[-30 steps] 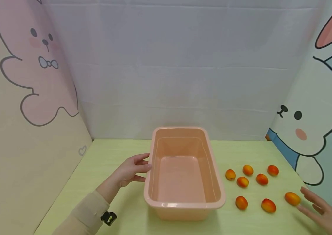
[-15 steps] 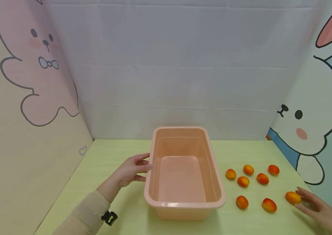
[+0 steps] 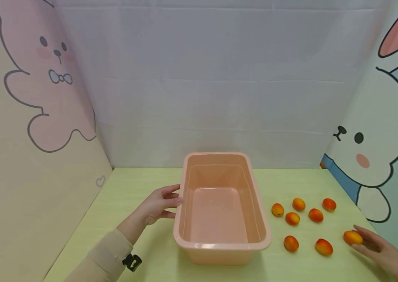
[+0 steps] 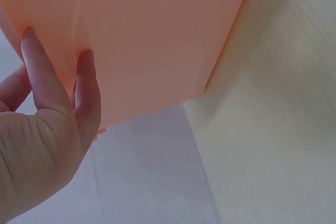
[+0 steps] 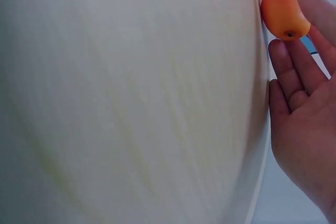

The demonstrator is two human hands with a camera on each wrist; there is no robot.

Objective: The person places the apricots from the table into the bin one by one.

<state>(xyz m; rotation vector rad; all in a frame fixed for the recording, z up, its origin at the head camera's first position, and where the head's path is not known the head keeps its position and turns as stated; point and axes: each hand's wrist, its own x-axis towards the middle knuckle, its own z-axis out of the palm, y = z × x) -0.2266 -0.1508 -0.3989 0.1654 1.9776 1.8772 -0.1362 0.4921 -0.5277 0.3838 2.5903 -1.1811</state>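
A peach-coloured plastic basin (image 3: pixel 220 246) stands in the middle of the table, its inside bare. My left hand (image 3: pixel 158 204) touches its left side, fingertips just below the rim. In the left wrist view the fingers (image 4: pixel 44 80) rest nearly straight against the outer wall. At the right, my right hand (image 3: pixel 378 248) pinches a small orange-red, mango-like fruit (image 3: pixel 352 237) between thumb and fingers. The right wrist view shows this fruit (image 5: pixel 283 14) with its dark stem spot, the thumb on one side of it.
Several similar fruits (image 3: pixel 292 218) lie scattered on the pale green table (image 3: pixel 142 176) between the basin and my right hand. A white cloth wall (image 3: pixel 220 86) closes off the back. Cartoon-printed panels (image 3: pixel 378 156) flank both sides.
My right hand has moved slightly left, and its thumb and fingers have come in round the nearest fruit. The left hand keeps its place on the basin.
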